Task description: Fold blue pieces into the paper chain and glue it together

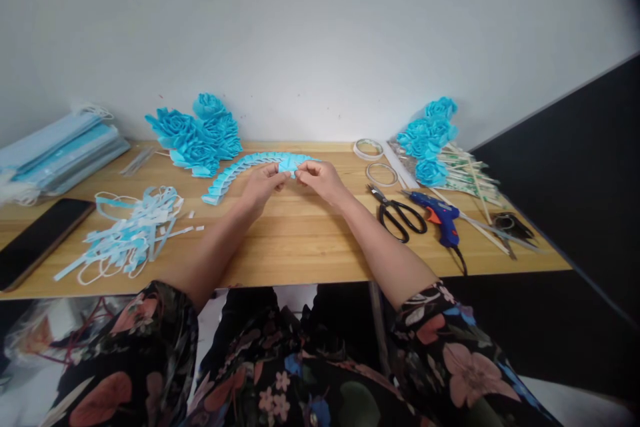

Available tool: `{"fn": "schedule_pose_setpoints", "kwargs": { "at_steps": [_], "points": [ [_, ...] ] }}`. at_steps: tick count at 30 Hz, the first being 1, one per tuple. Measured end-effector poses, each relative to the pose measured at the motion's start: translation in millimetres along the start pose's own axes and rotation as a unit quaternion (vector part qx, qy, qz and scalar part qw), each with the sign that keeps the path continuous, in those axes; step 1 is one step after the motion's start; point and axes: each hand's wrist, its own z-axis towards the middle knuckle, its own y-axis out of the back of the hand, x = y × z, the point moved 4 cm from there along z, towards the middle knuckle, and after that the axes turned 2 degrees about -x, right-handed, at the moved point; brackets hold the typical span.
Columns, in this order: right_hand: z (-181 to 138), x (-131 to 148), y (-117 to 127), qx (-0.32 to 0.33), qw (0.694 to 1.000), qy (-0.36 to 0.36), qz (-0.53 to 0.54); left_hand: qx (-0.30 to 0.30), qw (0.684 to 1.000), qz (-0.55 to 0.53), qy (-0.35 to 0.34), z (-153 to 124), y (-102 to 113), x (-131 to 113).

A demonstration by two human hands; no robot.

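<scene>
Both hands pinch one small light-blue folded piece [287,165], which looks like face-mask fabric, above the middle of the table. My left hand [265,183] grips its left side, and my right hand [320,180] has its lower right edge between thumb and fingers. Just behind them an arched row of overlapping pale-blue folded pieces [233,177] lies on the wood; my hands cover part of it. Blue fabric flowers [200,137] sit at the back left. More blue flowers [430,137] stand at the back right.
On the wooden table [300,247], face masks [60,147], a phone [43,237] and cut strips [133,233] lie left. Right are tape rolls [369,149], black-handled scissors [397,212], a blue glue gun [440,213] with a cord, and thin sticks [470,177]. A wall rises behind.
</scene>
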Motion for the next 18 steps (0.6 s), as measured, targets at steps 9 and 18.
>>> {"fn": "schedule_pose_setpoints", "kwargs": {
  "at_steps": [9,18],
  "points": [
    [0,3,1,-0.01,0.998,-0.02,0.054,0.011,0.998,-0.054,0.013,5,3,12],
    [1,-5,4,-0.072,0.993,-0.053,0.079,-0.143,0.972,0.139,-0.125,-11,3,-13]
  ]
}}
